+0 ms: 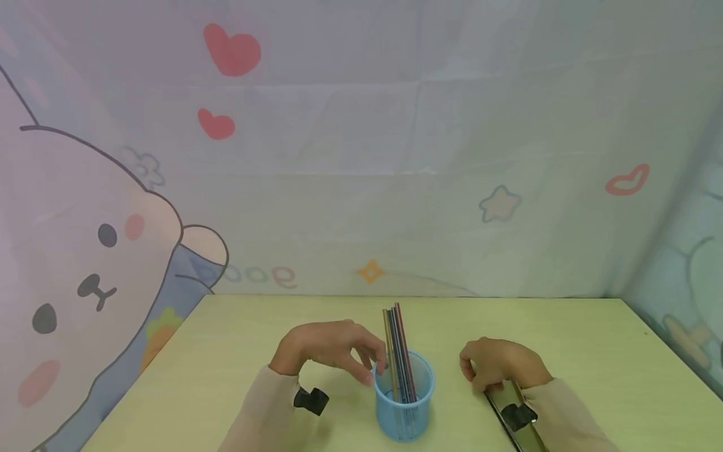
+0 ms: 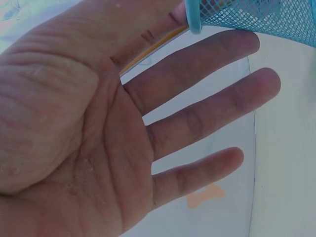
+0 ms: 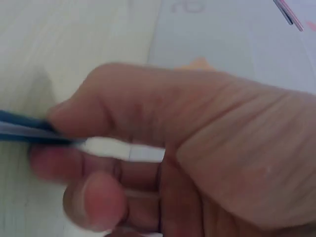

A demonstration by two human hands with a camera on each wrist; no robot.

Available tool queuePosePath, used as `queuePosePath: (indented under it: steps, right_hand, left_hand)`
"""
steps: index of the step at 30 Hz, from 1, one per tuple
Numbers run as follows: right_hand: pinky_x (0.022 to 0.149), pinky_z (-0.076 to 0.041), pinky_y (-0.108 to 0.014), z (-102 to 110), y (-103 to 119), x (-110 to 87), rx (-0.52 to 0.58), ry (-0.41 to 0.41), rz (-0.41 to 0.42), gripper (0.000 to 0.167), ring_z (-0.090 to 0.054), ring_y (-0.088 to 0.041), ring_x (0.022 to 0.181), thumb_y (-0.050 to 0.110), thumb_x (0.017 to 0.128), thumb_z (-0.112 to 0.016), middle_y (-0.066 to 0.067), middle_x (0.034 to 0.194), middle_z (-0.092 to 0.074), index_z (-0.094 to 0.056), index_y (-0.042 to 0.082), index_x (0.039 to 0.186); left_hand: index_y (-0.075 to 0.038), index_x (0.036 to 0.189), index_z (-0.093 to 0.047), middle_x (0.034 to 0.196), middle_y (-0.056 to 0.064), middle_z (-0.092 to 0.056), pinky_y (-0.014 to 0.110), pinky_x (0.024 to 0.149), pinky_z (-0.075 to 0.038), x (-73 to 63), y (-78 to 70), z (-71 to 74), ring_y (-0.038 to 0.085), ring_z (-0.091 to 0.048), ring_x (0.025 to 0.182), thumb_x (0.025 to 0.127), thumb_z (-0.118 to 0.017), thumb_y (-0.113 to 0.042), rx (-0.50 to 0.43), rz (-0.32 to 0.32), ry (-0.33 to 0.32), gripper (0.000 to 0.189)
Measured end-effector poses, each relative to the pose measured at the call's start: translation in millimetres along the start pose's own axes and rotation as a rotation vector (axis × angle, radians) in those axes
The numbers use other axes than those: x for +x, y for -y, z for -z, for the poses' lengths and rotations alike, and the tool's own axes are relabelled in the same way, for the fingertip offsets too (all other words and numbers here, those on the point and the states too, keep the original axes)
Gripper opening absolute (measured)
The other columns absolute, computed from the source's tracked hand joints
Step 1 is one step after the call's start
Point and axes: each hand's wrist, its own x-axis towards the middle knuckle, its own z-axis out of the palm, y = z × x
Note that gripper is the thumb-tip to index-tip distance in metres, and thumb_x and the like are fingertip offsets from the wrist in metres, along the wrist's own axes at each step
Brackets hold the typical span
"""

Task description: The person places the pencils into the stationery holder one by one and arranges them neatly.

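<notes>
Blue item (image 3: pixel 29 130) pinched by the right hand (image 1: pixel 504 363) is blurred and cut off.

Blue cup (image 2: pixel 261 19) partly outside left-wrist view

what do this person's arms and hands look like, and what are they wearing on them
Both the left hand and the right hand are bare, with no gloves. The left sleeve and right sleeve are pale beige, plain, and reach about to the wrists. Each wrist carries a small black, boxy camera. No cables or markings can be made out.
</notes>
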Motion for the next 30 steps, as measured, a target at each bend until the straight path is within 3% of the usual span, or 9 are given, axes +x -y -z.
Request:
queuePosePath:
  steps: [6, 12, 18, 25, 30]
  right_hand:
    - [0.048, -0.036, -0.023, 16.0, -4.7, 3.3, 0.166, 0.090, 0.285, 0.011, -0.038, -0.010, 0.049, -0.003, 0.089, -0.061, 0.001, 0.073, -0.058, -0.060, 0.006, 0.095]
    - [0.062, -0.047, -0.026, 37.1, 1.8, -7.6, 0.223, 0.015, 0.492, 0.005, -0.053, -0.009, 0.072, 0.005, 0.097, -0.058, 0.001, 0.085, -0.055, -0.055, 0.007, 0.099]
    - [0.069, -0.053, -0.030, 51.2, 13.6, -24.4, 0.268, -0.090, 0.581, 0.005, -0.061, -0.016, 0.083, 0.004, 0.099, -0.056, -0.010, 0.097, -0.054, -0.052, 0.005, 0.101]
    - [0.056, -0.045, -0.025, 58.0, 29.0, -41.1, 0.314, -0.239, 0.609, 0.008, -0.050, -0.008, 0.065, 0.006, 0.100, -0.060, -0.012, 0.095, -0.055, -0.052, 0.008, 0.103]
    - [0.063, -0.051, -0.028, 59.9, 38.1, -48.8, 0.394, -0.371, 0.651, 0.008, -0.061, -0.019, 0.073, 0.003, 0.100, -0.058, -0.013, 0.098, -0.055, -0.053, 0.008, 0.104]
  left_hand:
    - [-0.012, 0.099, -0.069, 0.105, 0.002, -0.070, 0.023, 0.089, -0.053, 1.0, 2.4, -1.7, 0.005, -0.068, 0.096, 0.090, -0.076, -0.017, -0.009, 0.000, -0.002, 0.013]
    - [-0.011, 0.099, -0.069, 0.105, 0.004, -0.070, 0.023, 0.089, -0.053, 1.6, 0.5, 0.2, 0.005, -0.068, 0.096, 0.090, -0.076, -0.016, -0.008, -0.003, -0.001, 0.013]
    - [-0.013, 0.099, -0.069, 0.105, 0.000, -0.070, 0.024, 0.090, -0.053, 0.1, -0.9, 1.7, 0.005, -0.068, 0.097, 0.090, -0.076, -0.017, -0.001, 0.004, -0.002, 0.013]
    - [-0.012, 0.099, -0.068, 0.106, 0.000, -0.069, 0.024, 0.091, -0.053, -0.3, -1.3, 1.4, 0.005, -0.068, 0.097, 0.090, -0.075, -0.016, -0.011, 0.002, 0.003, 0.013]
    - [-0.010, 0.099, -0.068, 0.104, 0.002, -0.069, 0.024, 0.090, -0.053, -0.2, -1.2, 0.6, 0.006, -0.068, 0.097, 0.090, -0.075, -0.015, -0.010, -0.011, 0.006, 0.012]
